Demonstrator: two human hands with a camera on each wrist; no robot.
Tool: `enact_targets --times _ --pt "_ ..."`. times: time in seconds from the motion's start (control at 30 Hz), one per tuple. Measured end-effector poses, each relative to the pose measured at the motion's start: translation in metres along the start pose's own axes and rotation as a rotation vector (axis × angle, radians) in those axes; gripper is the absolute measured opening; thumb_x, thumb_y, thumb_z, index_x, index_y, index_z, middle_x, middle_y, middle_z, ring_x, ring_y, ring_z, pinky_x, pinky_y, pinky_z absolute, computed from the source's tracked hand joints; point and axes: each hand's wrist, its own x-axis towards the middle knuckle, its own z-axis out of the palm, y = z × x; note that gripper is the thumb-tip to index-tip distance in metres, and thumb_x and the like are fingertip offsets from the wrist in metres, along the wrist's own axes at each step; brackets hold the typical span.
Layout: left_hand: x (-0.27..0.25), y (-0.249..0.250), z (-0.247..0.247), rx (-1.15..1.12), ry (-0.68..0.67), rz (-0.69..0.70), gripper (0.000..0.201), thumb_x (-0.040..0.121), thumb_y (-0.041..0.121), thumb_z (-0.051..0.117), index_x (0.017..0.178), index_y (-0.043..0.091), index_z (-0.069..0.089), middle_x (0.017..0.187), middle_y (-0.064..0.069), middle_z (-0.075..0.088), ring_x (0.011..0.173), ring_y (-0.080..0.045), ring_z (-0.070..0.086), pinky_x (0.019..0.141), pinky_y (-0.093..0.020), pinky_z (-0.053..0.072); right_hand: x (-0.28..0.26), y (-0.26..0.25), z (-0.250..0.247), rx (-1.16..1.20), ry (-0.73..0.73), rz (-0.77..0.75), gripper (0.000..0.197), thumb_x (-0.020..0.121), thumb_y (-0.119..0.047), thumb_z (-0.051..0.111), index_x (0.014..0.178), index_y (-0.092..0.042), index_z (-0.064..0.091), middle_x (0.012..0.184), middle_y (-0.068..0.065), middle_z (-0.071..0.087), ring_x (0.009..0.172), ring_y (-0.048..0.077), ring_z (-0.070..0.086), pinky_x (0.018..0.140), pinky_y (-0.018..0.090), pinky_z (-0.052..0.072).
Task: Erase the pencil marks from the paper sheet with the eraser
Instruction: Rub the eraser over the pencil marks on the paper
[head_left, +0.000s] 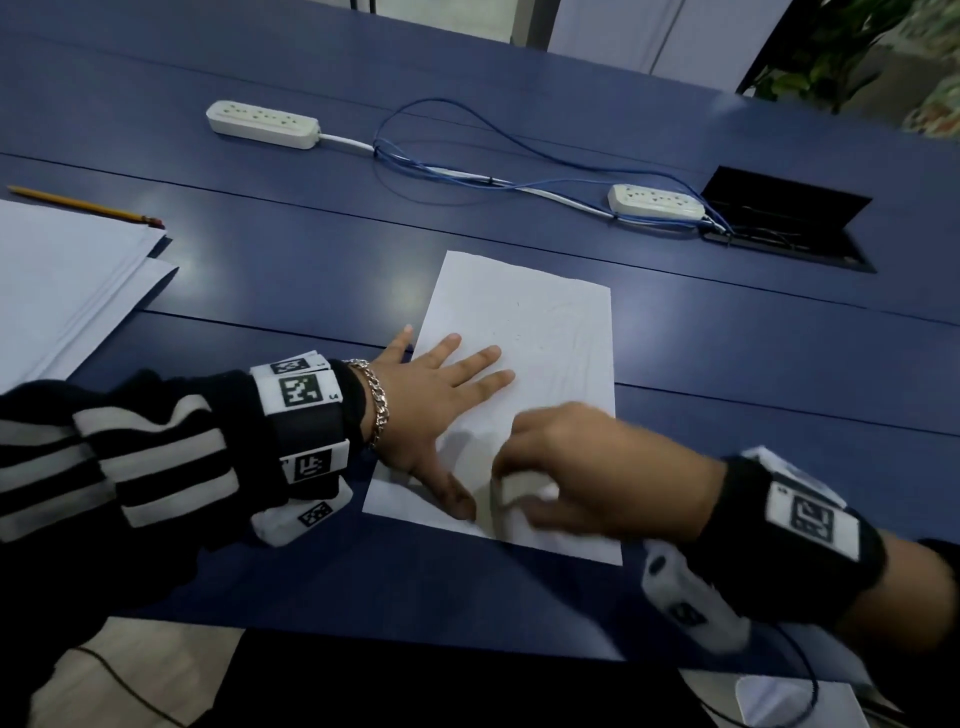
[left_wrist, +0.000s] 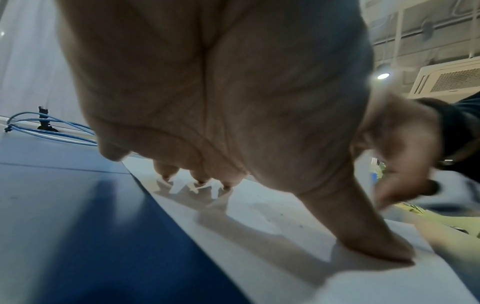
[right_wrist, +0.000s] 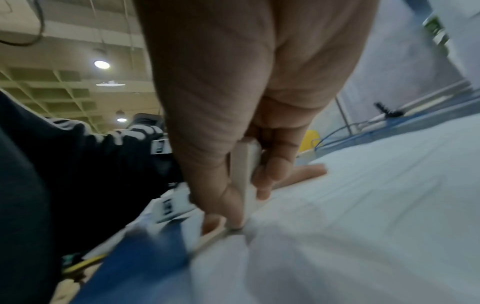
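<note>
At lower center of the head view, the sheet (head_left: 524, 332) lies on the table (head_left: 291, 270). The left hand (head_left: 431, 410) presses it, fingers spread flat. The right hand (head_left: 582, 467), blurred, pinches the eraser (right_wrist: 245, 181) upright against the sheet's near edge.

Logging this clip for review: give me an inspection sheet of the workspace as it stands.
Surface: blue table.
Job's things: paper sheet flat; white eraser on its near edge.
Clutter: pencil, paper stack, far left.
Hands: left hand presses sheet flat; right hand pinches eraser, blurred.
Cables: blue cables, two power strips, open cable hatch.
Surroundings: plant far right.
</note>
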Motion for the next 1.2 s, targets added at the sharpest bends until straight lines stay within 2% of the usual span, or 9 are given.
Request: enact_targets --times 0.13,0.33,0.47,0.53,0.63,0.8,0.97,1.13,1.2 --pt "0.0 -0.001 0.0 0.002 -0.007 -0.003 0.149 0.053 0.103 0.054 0.156 0.038 -0.031 0.165 0.012 -0.037 0.156 -0.031 -0.024 0.119 -0.072 -0.01 0.02 0.028 -0.011 -0.069 0.216 0.218 0.026 0.086 -0.033 0.064 0.109 -0.023 0.066 0.098 0.0 0.058 0.092 0.026 0.061 0.078 0.038 0.051" --pt "-0.001 0.001 -0.001 0.004 -0.007 -0.009 0.148 0.054 0.103 0.055 0.156 0.039 -0.031 0.164 0.012 -0.038 0.156 -0.03 -0.025 0.119 -0.071 -0.01 0.005 0.001 -0.004 -0.049 -0.033 -0.039 0.024 0.085 -0.034 0.067 0.107 -0.025 0.069 0.096 -0.004 0.061 0.087 0.017 0.058 0.079 0.03 0.048" --pt "-0.001 0.0 -0.001 -0.003 -0.007 -0.009 0.149 0.054 0.103 0.055 0.157 0.038 -0.03 0.165 0.014 -0.037 0.156 -0.029 -0.025 0.119 -0.071 -0.013 0.027 0.032 -0.019 -0.069 0.21 0.202 0.029 0.082 -0.031 0.068 0.109 -0.022 0.068 0.098 0.001 0.062 0.092 0.027 0.06 0.082 0.039 0.052" --pt "0.0 0.001 -0.002 0.004 -0.004 -0.015 0.149 0.053 0.103 0.055 0.157 0.038 -0.03 0.165 0.013 -0.036 0.156 -0.03 -0.024 0.119 -0.07 -0.014 0.021 0.02 -0.01 -0.092 0.225 0.125 0.023 0.083 -0.026 0.067 0.105 -0.019 0.066 0.098 0.003 0.06 0.089 0.029 0.061 0.078 0.038 0.051" --pt "0.0 0.002 -0.002 0.02 -0.011 -0.02 0.149 0.053 0.103 0.055 0.156 0.038 -0.032 0.164 0.012 -0.038 0.156 -0.03 -0.026 0.12 -0.07 -0.012 0.007 -0.009 -0.002 -0.072 0.003 -0.06 0.017 0.086 -0.029 0.065 0.101 -0.021 0.069 0.095 -0.002 0.06 0.085 0.021 0.058 0.076 0.033 0.049" --pt "-0.002 0.001 -0.002 -0.01 -0.011 -0.016 0.155 0.05 0.103 0.057 0.156 0.033 -0.033 0.164 0.014 -0.036 0.156 -0.027 -0.026 0.12 -0.068 -0.014 0.03 0.034 -0.021 -0.077 0.191 0.208 0.03 0.082 -0.034 0.068 0.109 -0.021 0.069 0.097 0.002 0.064 0.093 0.028 0.061 0.084 0.04 0.051" --pt "-0.003 0.003 -0.001 0.003 0.012 -0.034 0.159 0.051 0.102 0.059 0.157 0.025 -0.032 0.165 0.01 -0.036 0.156 -0.025 -0.025 0.122 -0.062 -0.016 0.011 -0.003 0.0 -0.062 0.058 0.017 0.022 0.091 -0.04 0.062 0.104 -0.023 0.068 0.092 -0.003 0.059 0.083 0.018 0.057 0.077 0.031 0.048" --pt "-0.004 0.002 -0.003 -0.01 -0.008 -0.026 0.16 0.05 0.103 0.057 0.155 0.024 -0.035 0.163 0.01 -0.04 0.155 -0.023 -0.027 0.123 -0.062 -0.015 0.032 0.04 -0.019 -0.09 0.245 0.294 0.031 0.089 -0.043 0.062 0.108 -0.018 0.068 0.099 0.005 0.064 0.095 0.029 0.061 0.083 0.039 0.05" --pt "-0.003 0.002 -0.002 -0.007 -0.009 -0.032 0.162 0.049 0.103 0.057 0.155 0.023 -0.036 0.163 0.008 -0.041 0.155 -0.023 -0.028 0.123 -0.062 -0.014 0.032 0.026 -0.014 -0.122 0.256 0.238 0.025 0.09 -0.035 0.061 0.103 -0.015 0.066 0.099 0.006 0.062 0.092 0.028 0.06 0.079 0.035 0.046"
